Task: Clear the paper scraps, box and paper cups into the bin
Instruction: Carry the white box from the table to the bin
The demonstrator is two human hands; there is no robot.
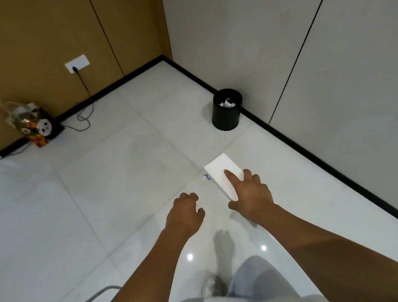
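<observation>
The box [223, 173] is plain white, flat and oblong, with clean straight edges and no print visible on its upper face. The right hand [249, 193] holds it by its near end above the floor [107, 164], index finger laid straight along the top, the other fingers curled over the right edge and the thumb underneath. A small white scrap with blue marks [206, 177] shows just beside its left edge. The left hand [185, 213] hangs near, holding nothing, fingers loosely curled. Farther off, against the black skirting of the right wall, stands the round black bin [227, 114] with crumpled white paper [227, 103] inside. A patterned bag [34, 126] sits by the far-left wall.
</observation>
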